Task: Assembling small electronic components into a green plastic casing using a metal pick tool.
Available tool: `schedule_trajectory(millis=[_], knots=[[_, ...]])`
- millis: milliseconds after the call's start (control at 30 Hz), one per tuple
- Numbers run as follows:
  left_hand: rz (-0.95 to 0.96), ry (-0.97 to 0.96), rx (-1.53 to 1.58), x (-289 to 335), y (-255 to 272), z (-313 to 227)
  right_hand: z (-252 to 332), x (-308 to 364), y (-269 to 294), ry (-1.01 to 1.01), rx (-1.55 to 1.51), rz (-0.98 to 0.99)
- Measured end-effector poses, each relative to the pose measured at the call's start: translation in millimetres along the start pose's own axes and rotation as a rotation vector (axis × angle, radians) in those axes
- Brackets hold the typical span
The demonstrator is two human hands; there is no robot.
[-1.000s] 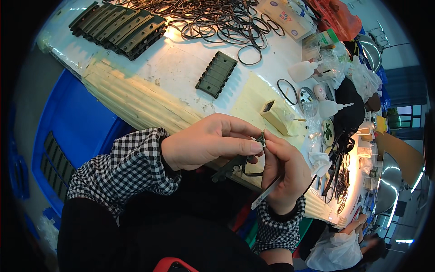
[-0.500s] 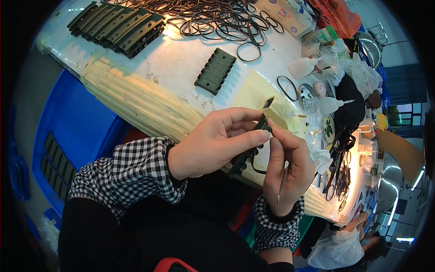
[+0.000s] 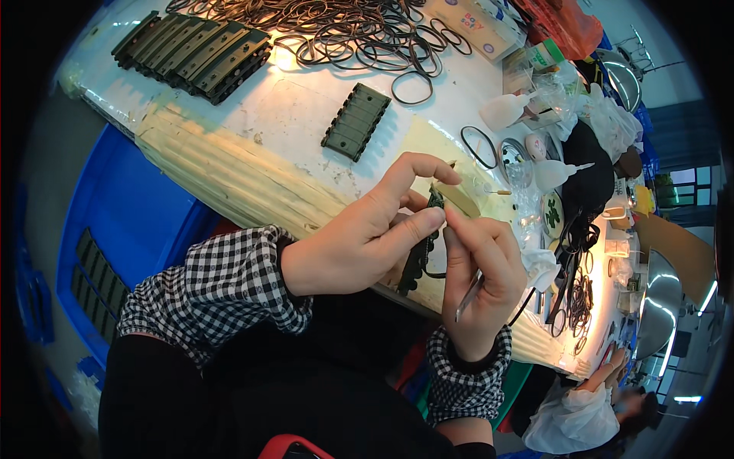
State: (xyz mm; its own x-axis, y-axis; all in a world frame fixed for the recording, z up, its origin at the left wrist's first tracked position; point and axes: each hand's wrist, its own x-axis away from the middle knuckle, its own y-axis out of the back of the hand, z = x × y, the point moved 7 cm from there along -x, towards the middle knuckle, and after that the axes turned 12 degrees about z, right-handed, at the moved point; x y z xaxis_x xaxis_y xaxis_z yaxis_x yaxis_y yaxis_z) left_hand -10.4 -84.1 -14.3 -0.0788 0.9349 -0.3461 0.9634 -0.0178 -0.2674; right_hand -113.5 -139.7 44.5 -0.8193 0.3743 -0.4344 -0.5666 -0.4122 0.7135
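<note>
Over the near edge of the bench (image 3: 252, 145), above the lap, both hands meet on a dark ribbed part (image 3: 419, 256). The left hand (image 3: 359, 237) is closed round it, thumb and forefinger pinching its upper end, so the part stands steeply and its edge faces the other hand. The right hand (image 3: 482, 283) is curled, its fingertips pressing at the top of the part where a thin black ring (image 3: 436, 271) loops out; a slim metal tool (image 3: 468, 297) is tucked under its fingers, pointing down, likely kept ready. Holding the part off the bench seems to give both thumbs room to work round it.

One like part (image 3: 356, 121) lies alone mid-bench; a row of them (image 3: 195, 52) sits at the far left corner. A heap of rings (image 3: 336, 30) spreads along the far edge. At the far right lie a flat pale box (image 3: 468, 23) with coloured print, an orange-red bag (image 3: 562, 27), and white nozzle bottles (image 3: 508, 111). A blue crate (image 3: 115, 229) stands below the left edge.
</note>
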Motion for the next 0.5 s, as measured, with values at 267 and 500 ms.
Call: schedule_trajectory(millis=[267, 500], knots=[[0.048, 0.006, -0.039, 0.2, -0.2, 0.3, -6.8, 3.9, -2.3, -0.045, -0.036, -0.007], [-0.072, 0.220, 0.045, 1.6, 26.1, 3.4, -3.0, 8.2, -2.1, -0.022, -0.010, 0.194]])
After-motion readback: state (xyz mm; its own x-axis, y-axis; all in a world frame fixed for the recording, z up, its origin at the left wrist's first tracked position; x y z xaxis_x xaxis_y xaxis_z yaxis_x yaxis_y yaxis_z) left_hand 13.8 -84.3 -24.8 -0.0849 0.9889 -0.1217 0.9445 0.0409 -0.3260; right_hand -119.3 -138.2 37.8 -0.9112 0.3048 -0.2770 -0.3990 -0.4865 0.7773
